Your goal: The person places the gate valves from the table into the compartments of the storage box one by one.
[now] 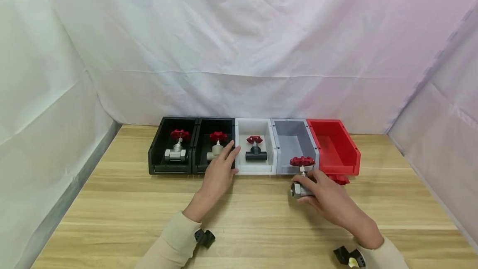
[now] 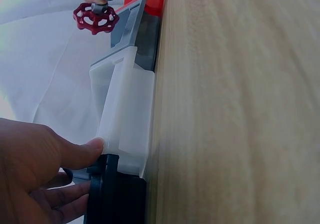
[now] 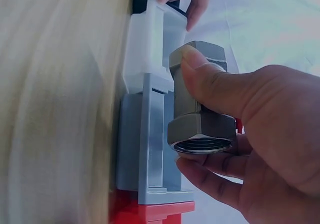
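Note:
My right hand (image 1: 328, 194) grips a steel valve (image 1: 297, 190) by its hex-ended body, thumb across it in the right wrist view. Its red handwheel (image 1: 301, 161) points up, overlapping the front of the grey bin (image 1: 295, 136) in the head view. My left hand (image 1: 218, 173) rests at the border of the second black bin (image 1: 207, 127) and the white bin (image 1: 242, 124). In the left wrist view its thumb (image 2: 90, 151) touches the front rim there, the fingers partly hidden behind the black wall. A beige valve (image 1: 217, 148) in that black bin is partly covered by this hand.
A steel valve (image 1: 176, 152) lies in the leftmost black bin (image 1: 158, 144), a black valve (image 1: 256, 152) in the white one. Rightmost in the row is a red bin (image 1: 332, 140). Another red handwheel (image 1: 340, 179) shows before it, partly hidden. White curtains enclose the wooden table (image 1: 254, 227).

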The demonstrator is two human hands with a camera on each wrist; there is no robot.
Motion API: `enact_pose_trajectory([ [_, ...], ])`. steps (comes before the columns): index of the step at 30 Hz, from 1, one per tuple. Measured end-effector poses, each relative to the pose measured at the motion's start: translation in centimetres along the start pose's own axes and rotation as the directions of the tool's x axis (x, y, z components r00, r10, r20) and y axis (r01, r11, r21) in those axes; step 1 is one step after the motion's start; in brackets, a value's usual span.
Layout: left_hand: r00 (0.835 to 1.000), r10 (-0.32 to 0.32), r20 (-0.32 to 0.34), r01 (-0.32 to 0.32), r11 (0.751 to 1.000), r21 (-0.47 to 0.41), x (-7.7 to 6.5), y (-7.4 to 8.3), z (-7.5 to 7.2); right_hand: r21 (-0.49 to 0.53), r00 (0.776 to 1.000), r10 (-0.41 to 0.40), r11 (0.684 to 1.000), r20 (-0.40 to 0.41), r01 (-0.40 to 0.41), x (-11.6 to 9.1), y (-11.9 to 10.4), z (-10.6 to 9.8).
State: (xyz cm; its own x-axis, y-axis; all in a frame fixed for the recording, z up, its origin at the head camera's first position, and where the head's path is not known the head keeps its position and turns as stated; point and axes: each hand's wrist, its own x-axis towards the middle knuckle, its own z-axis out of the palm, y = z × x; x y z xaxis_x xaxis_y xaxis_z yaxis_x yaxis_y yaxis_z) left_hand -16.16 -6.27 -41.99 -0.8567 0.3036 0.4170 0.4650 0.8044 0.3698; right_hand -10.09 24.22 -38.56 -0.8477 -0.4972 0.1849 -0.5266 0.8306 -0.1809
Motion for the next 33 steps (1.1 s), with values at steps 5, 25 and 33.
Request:
enact_pose_trajectory([
  [5, 1.000, 0.007, -0.003, -0.007, 1.000, 0.004, 0.1, -0.2, 0.2, 0.008, 0.999, -0.037, 0.999, -0.028, 0.037, 0.7, 0.5, -0.2],
  [25, 1.000, 0.003, -0.009, -0.003, 1.000, -0.009, 0.0, -0.1, 0.0, 0.010, 0.999, -0.027, 1.000, -0.039, 0.027, 3.8, 2.4, -1.1],
  [33, 1.000, -0.002, -0.002, 0.002, 1.000, -0.007, -0.1, 0.0, -0.1, 0.018, 1.000, 0.018, 1.000, 0.000, -0.018, 5.1, 2.7, -1.4],
])
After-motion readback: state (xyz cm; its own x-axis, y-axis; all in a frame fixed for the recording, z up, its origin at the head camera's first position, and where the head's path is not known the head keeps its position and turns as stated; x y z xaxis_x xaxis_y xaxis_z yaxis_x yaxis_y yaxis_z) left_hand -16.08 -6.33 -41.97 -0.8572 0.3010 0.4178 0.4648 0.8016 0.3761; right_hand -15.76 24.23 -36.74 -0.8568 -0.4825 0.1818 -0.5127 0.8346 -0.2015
